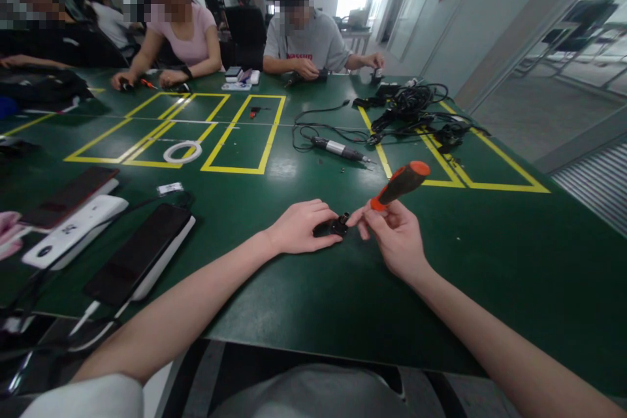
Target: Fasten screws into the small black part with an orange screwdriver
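My left hand rests on the green table, its thumb and fingers closed around a small black part with a short round post on top. To the right, my right hand grips a screwdriver with an orange and dark handle, tilted so the handle's end points up and right. One right fingertip reaches close to the black part; whether it touches I cannot tell. The screwdriver's shaft and tip are not clearly visible.
Beyond my hands lies a pen-shaped electric screwdriver with its cord. A heap of black cables sits back right. White tape roll, a phone and a white power bank are left. Co-workers sit across the table.
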The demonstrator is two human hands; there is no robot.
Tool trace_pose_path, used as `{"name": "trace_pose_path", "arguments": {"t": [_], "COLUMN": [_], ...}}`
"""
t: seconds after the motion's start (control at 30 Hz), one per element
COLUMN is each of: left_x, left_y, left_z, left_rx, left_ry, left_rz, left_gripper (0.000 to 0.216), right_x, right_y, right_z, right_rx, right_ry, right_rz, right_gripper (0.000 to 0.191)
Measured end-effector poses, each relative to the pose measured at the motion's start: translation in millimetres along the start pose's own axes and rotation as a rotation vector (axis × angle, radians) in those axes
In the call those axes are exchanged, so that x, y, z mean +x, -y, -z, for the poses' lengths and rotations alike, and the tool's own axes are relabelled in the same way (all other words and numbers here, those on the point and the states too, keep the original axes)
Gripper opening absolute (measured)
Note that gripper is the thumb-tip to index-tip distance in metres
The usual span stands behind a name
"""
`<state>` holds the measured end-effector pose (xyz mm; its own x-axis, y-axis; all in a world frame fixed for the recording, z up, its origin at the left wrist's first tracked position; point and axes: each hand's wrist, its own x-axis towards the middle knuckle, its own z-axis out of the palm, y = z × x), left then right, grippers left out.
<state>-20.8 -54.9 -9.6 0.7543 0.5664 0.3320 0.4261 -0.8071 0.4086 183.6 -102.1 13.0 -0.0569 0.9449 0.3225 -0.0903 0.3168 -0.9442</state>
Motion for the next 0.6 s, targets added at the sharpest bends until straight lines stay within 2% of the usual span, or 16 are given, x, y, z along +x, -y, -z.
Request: {"name": "trace_pose_path", "arguments": {"t": [0.13,0.27,0.6], "left_x": [0.0,0.2,0.4], "left_y": [1.0,1.5,0.0], "left_z": [-0.5,-0.8,0.9], "left_rx": [0.002,0.007,0.003], "left_ry": [-0.002,-0.004,-0.011], "left_rz": [0.001,-0.007,-0.016], "left_gripper": [0.033,0.033,0.030], "right_x": [0.1,-2.0,-0.3], "right_y": [0.0,-2.9,0.8], "right_z": [0.9,0.5,-0.2], "right_rx": [-0.031,0.038,0.009], "right_ry": [0.012,0.032,-0.022], "right_rz": [0.005,-0.007,-0.001], "right_gripper": [0.038,0.036,0.036]}}
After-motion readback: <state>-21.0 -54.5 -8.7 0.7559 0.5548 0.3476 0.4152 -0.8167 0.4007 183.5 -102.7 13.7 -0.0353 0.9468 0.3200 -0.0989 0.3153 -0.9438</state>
